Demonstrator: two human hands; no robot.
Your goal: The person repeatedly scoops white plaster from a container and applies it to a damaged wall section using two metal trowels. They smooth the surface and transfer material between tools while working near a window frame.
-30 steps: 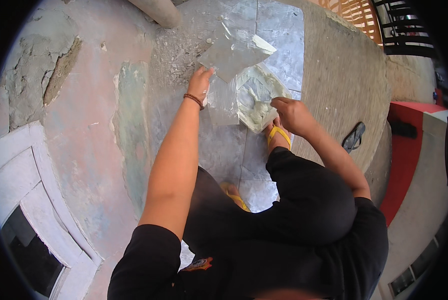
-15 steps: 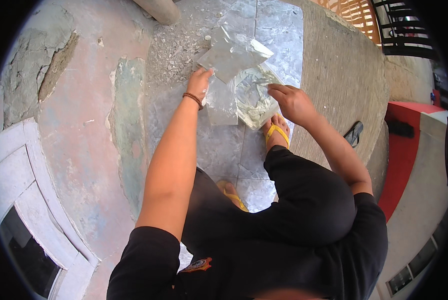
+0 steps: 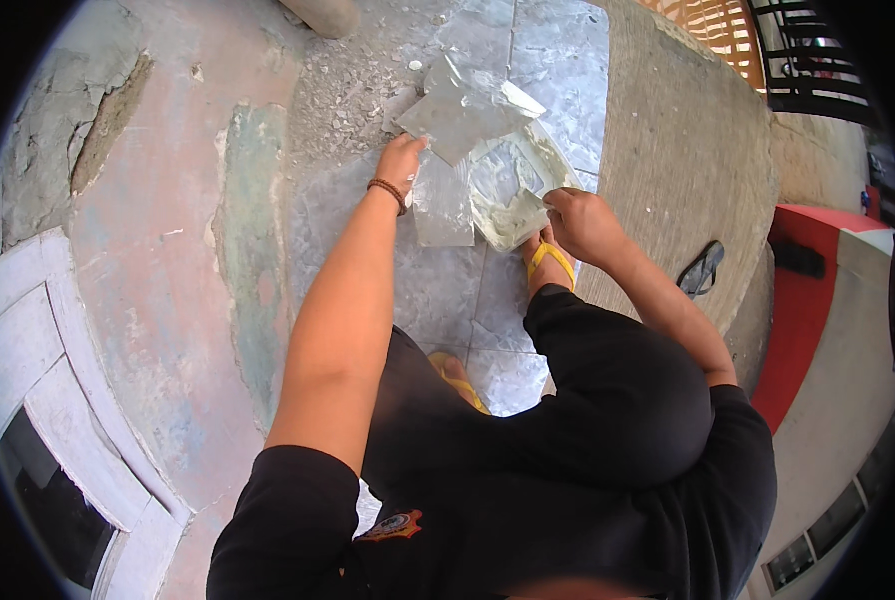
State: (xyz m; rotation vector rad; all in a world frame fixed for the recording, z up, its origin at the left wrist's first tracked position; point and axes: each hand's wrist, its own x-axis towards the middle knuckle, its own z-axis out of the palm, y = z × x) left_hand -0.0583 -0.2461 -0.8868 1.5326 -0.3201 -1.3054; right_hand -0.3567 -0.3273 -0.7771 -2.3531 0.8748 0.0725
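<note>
A shallow square tray (image 3: 565,160), smeared with pale putty (image 3: 498,225), lies on the grey tiles in front of me. My right hand (image 3: 590,228) is closed at its near right side, pinching a small flat scraper (image 3: 530,212) that is coated with putty and touches the tray's contents. A thin grey square sheet (image 3: 458,120), streaked with putty along its far edge, overlaps the tray's far left part. The fingers of my left hand (image 3: 402,165) are closed on that sheet's near left corner. Under it, beside the tray, is another smeared flat sheet (image 3: 446,208).
Flakes and rubble (image 3: 353,105) lie along the peeling wall (image 3: 188,200) on the left. A rounded post (image 3: 326,15) stands at the far end. My feet in yellow sandals (image 3: 550,265) are close to the tray. A black sandal (image 3: 703,270) rests on the rough concrete at right.
My right hand has drawn the scraper toward me and slightly right through the tray, baring more of its bottom. My left hand and the grey sheet have stayed nearly still.
</note>
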